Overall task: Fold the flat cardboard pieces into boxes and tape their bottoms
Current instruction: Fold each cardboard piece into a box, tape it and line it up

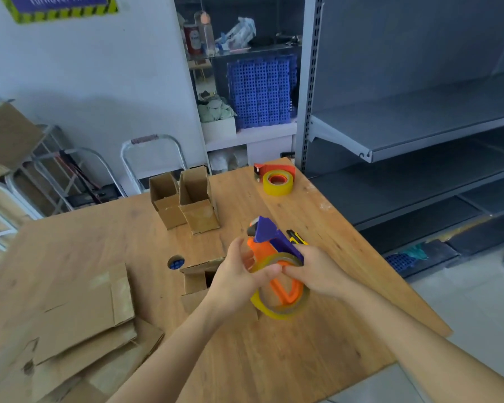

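Both my hands hold an orange and blue tape dispenser (274, 245) with a yellowish tape roll (282, 306) above the wooden table (317, 353). My left hand (239, 274) grips the roll's upper edge from the left, and my right hand (314, 271) pinches the tape at that same edge. A small folded box (197, 282) lies on its side just left of my left wrist, partly hidden by it. Two open boxes (184, 199) stand upright further back. Several flat cardboard pieces (79, 330) are stacked at the table's near left.
A second red tape dispenser (277, 178) with a yellow roll sits at the table's far right corner. A yellow utility knife (296, 237) lies behind my right hand. A round hole (175, 261) opens in the tabletop. Grey metal shelving (419, 135) stands to the right, folding ladders (79, 170) to the left.
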`<state>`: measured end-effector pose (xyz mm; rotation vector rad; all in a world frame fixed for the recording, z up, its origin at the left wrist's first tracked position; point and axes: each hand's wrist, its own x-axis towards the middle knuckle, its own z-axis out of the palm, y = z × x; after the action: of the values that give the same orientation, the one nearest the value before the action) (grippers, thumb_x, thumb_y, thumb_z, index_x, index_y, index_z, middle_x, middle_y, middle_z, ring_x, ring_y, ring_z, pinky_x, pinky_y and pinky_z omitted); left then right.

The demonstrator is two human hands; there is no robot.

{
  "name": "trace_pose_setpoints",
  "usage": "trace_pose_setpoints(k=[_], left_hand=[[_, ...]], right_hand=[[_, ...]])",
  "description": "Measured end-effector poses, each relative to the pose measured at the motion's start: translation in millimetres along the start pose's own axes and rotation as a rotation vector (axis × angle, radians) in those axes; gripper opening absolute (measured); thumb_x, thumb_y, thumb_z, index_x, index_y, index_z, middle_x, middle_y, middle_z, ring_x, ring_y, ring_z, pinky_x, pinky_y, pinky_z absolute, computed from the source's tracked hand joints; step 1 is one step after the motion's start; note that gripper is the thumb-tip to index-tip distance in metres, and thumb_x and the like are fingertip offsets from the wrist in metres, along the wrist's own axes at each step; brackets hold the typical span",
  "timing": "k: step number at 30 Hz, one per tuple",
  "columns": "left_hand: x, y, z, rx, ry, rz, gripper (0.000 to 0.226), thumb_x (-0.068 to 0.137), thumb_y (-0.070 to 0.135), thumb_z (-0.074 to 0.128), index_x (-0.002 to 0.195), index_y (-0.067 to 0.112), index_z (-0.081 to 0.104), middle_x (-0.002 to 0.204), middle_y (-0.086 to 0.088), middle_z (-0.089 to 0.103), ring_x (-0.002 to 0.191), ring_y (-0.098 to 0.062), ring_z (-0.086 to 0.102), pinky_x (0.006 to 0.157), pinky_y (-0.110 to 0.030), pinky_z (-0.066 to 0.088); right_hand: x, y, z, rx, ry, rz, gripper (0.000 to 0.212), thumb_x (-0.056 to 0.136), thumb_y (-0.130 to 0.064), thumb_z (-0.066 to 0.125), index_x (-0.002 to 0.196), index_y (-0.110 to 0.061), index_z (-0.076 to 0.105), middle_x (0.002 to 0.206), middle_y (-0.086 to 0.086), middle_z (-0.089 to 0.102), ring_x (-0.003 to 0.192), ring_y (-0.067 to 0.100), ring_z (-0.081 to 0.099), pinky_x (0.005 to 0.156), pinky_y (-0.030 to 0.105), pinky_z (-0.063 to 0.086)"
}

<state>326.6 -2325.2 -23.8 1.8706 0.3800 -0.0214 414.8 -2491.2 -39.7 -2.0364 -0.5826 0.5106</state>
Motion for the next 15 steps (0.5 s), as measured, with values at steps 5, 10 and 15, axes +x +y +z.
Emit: trace_pose_setpoints(k=[5,10,15], left_hand=[[0.4,11.3,-17.6,-0.113,0.092,0.033,0.079,0.065,0.034,0.087,0.124,0.032,0.035,0.115,0.003,0.062,0.104,-0.019,0.064,0.089,-0.043,0.056],[-7.7,10.3,-32.9,-0.198,0.05,0.068,0.11,0.046,0.046,0.088,0.139,0.025,0.034,0.118,-0.001,0.066,0.104,-0.022,0.067,0.09,-0.045,0.056],[-16.5,5.4,-47.4,-0.285,-0.058,0.104,0.106,0.051,0.036,0.091,0.14,0.022,0.034,0.115,-0.006,0.069,0.105,-0.026,0.067,0.097,-0.052,0.05]], right_hand=[[1.2,-27.6,5.9,0.137,-0.074,-0.021,0.02,0.081,-0.013,0.069,0.1,-0.019,0.065,0.081,0.01,0.067,0.072,0.015,0.063,0.07,0.037,0.054],[-2.1,-32.2,-1.3,0.697,-0.387,0.112,0.051,0.078,-0.017,0.071,0.126,-0.007,0.056,0.104,0.013,0.069,0.09,0.022,0.068,0.082,0.039,0.056],[-1.2,-27.6,0.0,0.872,-0.602,0.051,0.084,0.069,-0.039,0.085,0.131,0.006,0.051,0.106,0.013,0.068,0.094,0.024,0.066,0.084,0.038,0.054]])
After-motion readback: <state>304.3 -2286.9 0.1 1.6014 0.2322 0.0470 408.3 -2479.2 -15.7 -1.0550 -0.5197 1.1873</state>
